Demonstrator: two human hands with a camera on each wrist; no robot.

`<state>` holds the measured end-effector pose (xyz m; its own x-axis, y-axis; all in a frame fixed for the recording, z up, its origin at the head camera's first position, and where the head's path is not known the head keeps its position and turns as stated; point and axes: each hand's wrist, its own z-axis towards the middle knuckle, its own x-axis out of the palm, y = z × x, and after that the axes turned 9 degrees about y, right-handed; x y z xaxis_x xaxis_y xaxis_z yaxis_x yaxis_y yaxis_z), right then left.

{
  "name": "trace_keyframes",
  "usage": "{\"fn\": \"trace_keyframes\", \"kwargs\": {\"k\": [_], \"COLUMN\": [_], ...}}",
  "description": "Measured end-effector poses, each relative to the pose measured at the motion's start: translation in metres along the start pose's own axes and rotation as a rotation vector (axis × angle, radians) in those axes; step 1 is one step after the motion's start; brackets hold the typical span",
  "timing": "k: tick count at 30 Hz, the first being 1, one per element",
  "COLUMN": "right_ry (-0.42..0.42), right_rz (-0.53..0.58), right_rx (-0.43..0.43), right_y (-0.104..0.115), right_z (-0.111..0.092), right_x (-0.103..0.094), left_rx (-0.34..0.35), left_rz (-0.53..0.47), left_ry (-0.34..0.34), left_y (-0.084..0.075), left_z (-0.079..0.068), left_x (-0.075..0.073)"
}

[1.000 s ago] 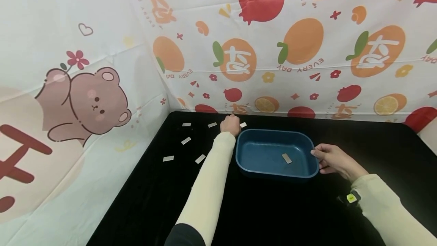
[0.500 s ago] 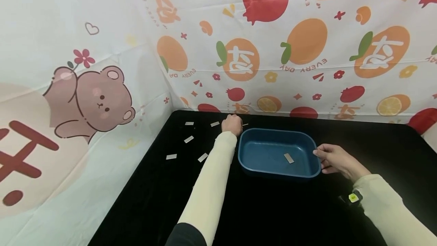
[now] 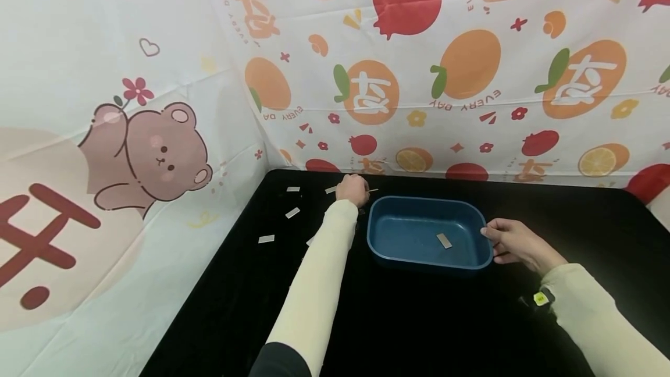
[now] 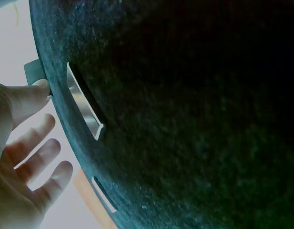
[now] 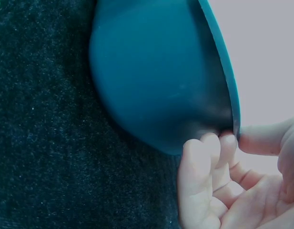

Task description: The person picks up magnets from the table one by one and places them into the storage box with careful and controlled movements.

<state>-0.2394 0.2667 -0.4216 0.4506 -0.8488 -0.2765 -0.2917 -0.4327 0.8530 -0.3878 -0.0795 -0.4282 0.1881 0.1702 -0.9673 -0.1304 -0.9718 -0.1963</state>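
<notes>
My left hand (image 3: 352, 189) is at the far side of the table, left of a blue rectangular tub (image 3: 408, 256). Its thumb and a finger pinch a small, flat rectangular plate (image 4: 35, 71), dark grey in the left wrist view; in the head view only a thin edge shows. The other fingers hang apart from it. My right hand (image 3: 518, 244) grips the tub's right rim, thumb outside and fingers curled beneath in the right wrist view (image 5: 232, 181). One similar plate (image 3: 444, 241) lies inside the tub.
Several silvery plates lie on the black table left of the tub, among them one at the front left (image 3: 266, 239) and a tilted one (image 3: 292, 213). Another shiny plate (image 4: 84, 101) is near my left hand. A fruit-print curtain (image 3: 419, 103) hangs behind the table.
The plate in my left hand has turned from showing its light face to nearly edge-on, and the hand has shifted slightly left. My right hand stays on the tub rim.
</notes>
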Motion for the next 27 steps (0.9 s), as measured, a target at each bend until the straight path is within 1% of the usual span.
{"fn": "trace_keyframes", "kwargs": {"k": [3, 5, 8, 12, 14, 17, 23, 27], "right_ry": [0.0, 0.004, -0.004, -0.005, -0.005, 0.003, 0.003, -0.001], "right_rz": [-0.002, -0.006, -0.004, -0.003, 0.001, -0.003, 0.007, 0.011], "right_rx": [0.002, 0.002, 0.013, 0.008, 0.008, 0.0, 0.009, 0.013], "right_y": [-0.001, -0.001, -0.002, 0.0, 0.001, 0.002, 0.001, 0.0], "right_z": [0.001, 0.001, 0.001, -0.001, -0.001, -0.002, -0.002, -0.002], "right_x": [0.001, 0.001, 0.001, 0.0, 0.001, 0.001, 0.001, 0.001], "left_rx": [-0.013, -0.006, 0.04, 0.117, 0.15, 0.195, 0.252, 0.279], "left_rz": [-0.005, 0.006, 0.033, 0.066, 0.066, 0.069, 0.066, 0.084], "left_ry": [-0.008, -0.006, -0.028, -0.094, -0.116, -0.13, -0.173, -0.175], "left_y": [0.003, 0.004, 0.003, 0.003, 0.004, 0.008, 0.02, 0.028], "left_z": [-0.003, -0.005, -0.008, -0.015, -0.019, -0.025, -0.036, -0.042], "left_x": [0.0, 0.0, -0.003, -0.01, -0.013, -0.015, -0.016, -0.02]}}
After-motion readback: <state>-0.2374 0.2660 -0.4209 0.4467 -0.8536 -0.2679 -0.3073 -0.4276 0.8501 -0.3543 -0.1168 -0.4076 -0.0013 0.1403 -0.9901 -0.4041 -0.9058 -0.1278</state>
